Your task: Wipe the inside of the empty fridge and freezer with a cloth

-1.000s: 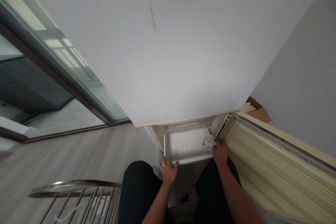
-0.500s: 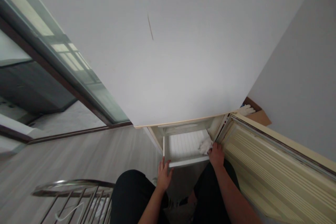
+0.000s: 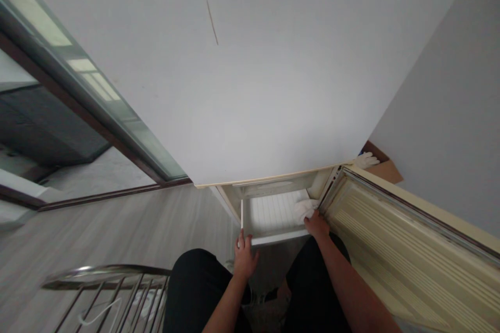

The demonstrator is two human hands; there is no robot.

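Note:
A white drawer [image 3: 269,217] is pulled out of the lower compartment of a fridge [image 3: 273,88], between my knees. My left hand [image 3: 245,256] holds the drawer's front left corner, with its fingers over the edge. Inside the drawer's right side, my right hand [image 3: 317,225] is closed on a crumpled white cloth [image 3: 304,209] that rests against the ridged white floor. Part of the cloth is hidden behind my fingers.
The fridge's lower door [image 3: 394,239] stands wide open on the right, beside my right arm. Behind it is a cardboard box [image 3: 386,170] with a white glove [image 3: 366,160] on top. A metal rack [image 3: 109,273] is at lower left, a glass sliding door [image 3: 128,151] further back.
My right hand has moved slightly left and up with the cloth, which has shifted and changed shape. My left hand stays at the drawer's corner. The whole view has shifted a little.

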